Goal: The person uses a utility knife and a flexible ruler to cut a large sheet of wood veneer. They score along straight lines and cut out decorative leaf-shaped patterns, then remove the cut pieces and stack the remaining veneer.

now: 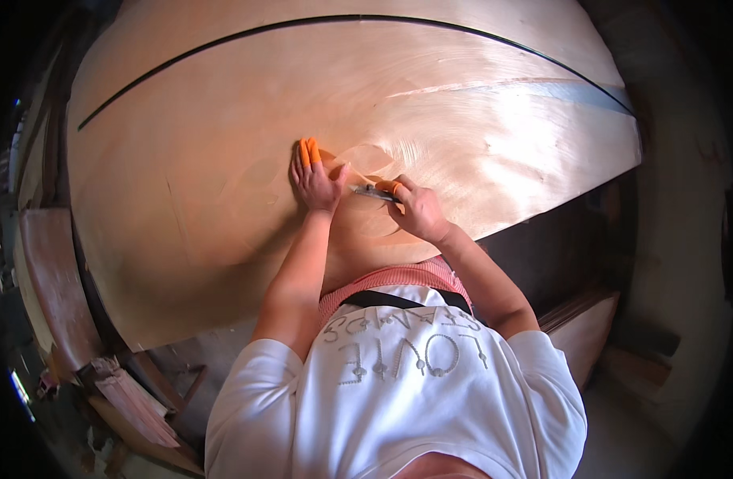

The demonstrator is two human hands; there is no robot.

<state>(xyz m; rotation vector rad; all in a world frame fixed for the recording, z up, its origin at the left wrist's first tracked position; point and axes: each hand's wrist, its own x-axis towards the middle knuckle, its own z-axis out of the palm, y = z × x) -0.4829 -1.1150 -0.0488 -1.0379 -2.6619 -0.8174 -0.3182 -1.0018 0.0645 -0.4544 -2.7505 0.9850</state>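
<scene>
My left hand (317,182) lies flat on a large pale wood sheet (183,176), its fingers stretched out. Orange covers sit on two of its fingertips. Just to the right, my right hand (421,211) is closed around a utility knife (373,192), with orange on its fingers too. The knife's tip points left, toward my left thumb, low over the wood or touching it; I cannot tell which. Around the hands the surface shows rounded, patch-like outlines and a thin curled edge of wood near the blade.
A long thin black strip (358,17) runs across the far part of the sheet. A pale bluish patch (574,93) shows at the far right. Stacked boards (582,327) stand below the right edge. Wood scraps (131,399) lie at the lower left.
</scene>
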